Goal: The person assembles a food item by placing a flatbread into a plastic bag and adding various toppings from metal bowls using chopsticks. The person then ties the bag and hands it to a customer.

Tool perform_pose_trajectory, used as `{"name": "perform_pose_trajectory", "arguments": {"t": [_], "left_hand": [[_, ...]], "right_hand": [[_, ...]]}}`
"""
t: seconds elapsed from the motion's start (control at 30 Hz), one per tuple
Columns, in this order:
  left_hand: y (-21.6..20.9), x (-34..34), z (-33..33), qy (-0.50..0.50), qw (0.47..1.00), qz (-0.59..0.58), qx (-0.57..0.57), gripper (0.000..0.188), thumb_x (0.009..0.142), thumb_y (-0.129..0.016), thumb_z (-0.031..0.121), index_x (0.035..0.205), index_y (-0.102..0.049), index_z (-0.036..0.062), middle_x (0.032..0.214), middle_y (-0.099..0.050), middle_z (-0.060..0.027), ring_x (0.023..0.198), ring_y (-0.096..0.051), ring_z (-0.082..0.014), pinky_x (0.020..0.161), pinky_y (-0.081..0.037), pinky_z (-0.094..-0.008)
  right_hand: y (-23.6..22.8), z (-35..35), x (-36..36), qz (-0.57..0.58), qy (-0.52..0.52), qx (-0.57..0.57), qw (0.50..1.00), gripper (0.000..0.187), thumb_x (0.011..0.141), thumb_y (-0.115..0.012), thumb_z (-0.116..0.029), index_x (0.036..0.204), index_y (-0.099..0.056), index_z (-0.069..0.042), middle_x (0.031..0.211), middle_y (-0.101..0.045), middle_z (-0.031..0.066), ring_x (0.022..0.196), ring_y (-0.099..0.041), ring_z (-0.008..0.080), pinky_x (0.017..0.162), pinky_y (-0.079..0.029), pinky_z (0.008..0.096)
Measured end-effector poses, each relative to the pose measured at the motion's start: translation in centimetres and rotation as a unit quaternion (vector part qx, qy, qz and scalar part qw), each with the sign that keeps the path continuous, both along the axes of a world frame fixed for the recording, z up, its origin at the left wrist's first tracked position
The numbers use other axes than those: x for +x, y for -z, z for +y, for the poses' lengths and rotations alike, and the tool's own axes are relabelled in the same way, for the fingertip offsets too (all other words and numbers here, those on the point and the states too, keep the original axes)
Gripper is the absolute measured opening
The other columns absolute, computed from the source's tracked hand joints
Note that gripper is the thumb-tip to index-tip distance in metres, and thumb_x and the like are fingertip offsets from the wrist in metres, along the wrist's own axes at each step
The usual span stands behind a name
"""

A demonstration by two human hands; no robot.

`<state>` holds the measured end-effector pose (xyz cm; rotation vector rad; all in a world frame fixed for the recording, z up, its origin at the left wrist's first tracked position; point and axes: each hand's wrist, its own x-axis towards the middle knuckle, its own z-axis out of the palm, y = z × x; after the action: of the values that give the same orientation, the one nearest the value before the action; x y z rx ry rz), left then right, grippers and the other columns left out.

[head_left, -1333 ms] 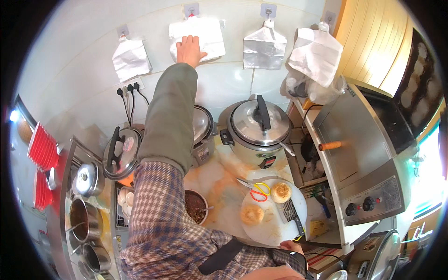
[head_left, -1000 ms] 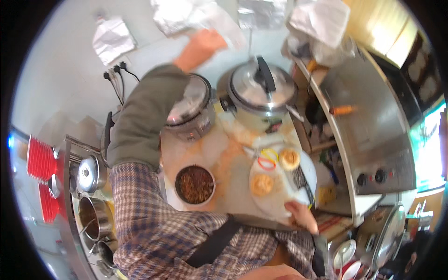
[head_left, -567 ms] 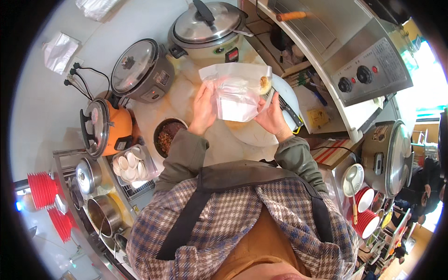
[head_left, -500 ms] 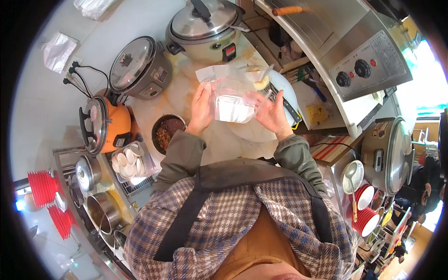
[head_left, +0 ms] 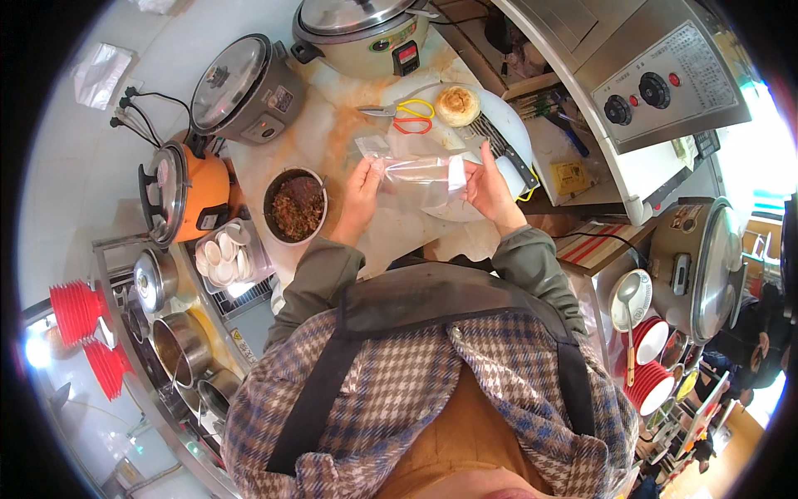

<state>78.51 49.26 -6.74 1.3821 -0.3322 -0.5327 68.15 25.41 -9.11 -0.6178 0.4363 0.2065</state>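
Observation:
A clear plastic bag (head_left: 416, 176) is stretched sideways between my two hands over the worktop. My left hand (head_left: 361, 200) pinches its left end. At its right end, my right hand (head_left: 492, 198) has the fingers at the bag's edge, with the thumb pointing up. Just beyond the bag lie scissors (head_left: 412, 116) with yellow and red handles. A browned round bun (head_left: 457, 106) sits on a white round board (head_left: 504, 116), beside a black-handled knife (head_left: 517, 165). Left of my left hand stands a pot of dark chopped filling (head_left: 296, 208).
Rice cookers stand around the worktop: a grey one (head_left: 268, 106), an orange one (head_left: 202, 190) and a large cream one (head_left: 366, 48). A box of pale round lids (head_left: 226, 258) is at the left. A steel appliance with knobs (head_left: 657, 87) overhangs the right side.
The bag has tipped flatter and come down from in front of the bun, so the scissors and bun now show. The view has shifted slightly.

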Motion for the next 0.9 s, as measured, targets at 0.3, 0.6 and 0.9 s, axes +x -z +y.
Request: {"name": "perform_pose_trajectory", "arguments": {"t": [0.3,0.6,0.9], "left_hand": [[0.9,0.2,0.2,0.0,0.991,-0.044,0.124,0.021,0.105,-0.053,0.019,0.11,-0.062,0.0013,0.09,-0.062,-0.0004,0.077,-0.054,-0.0061,0.07,-0.048,-0.0234],[-1.5,-1.2,-3.1,0.096,0.99,0.06,0.087,0.017,0.096,-0.067,0.012,0.107,-0.06,0.0014,0.089,-0.063,-0.0041,0.076,-0.064,-0.0103,0.066,-0.055,-0.0247],[-0.2,-2.9,-5.7,0.16,0.974,0.144,0.071,0.021,0.094,-0.069,0.013,0.108,-0.057,0.0049,0.095,-0.065,-0.0054,0.074,-0.064,-0.0119,0.063,-0.057,-0.0272]], "right_hand": [[2.6,0.3,-0.9,0.033,-0.005,-0.299,0.954,0.032,0.097,-0.067,-0.03,0.101,-0.071,0.001,0.088,-0.068,-0.001,0.078,-0.06,0.008,0.071,-0.047,0.0215],[2.0,3.0,-1.8,0.022,0.116,-0.207,0.971,0.02,0.095,-0.07,-0.021,0.097,-0.069,-0.001,0.087,-0.068,0.0005,0.079,-0.062,0.0097,0.072,-0.049,0.0247],[0.4,3.2,-2.0,0.022,0.058,0.066,0.996,0.028,0.094,-0.072,-0.026,0.109,-0.066,-0.004,0.104,-0.069,0.0069,0.094,-0.066,0.0179,0.083,-0.054,0.033]]}}
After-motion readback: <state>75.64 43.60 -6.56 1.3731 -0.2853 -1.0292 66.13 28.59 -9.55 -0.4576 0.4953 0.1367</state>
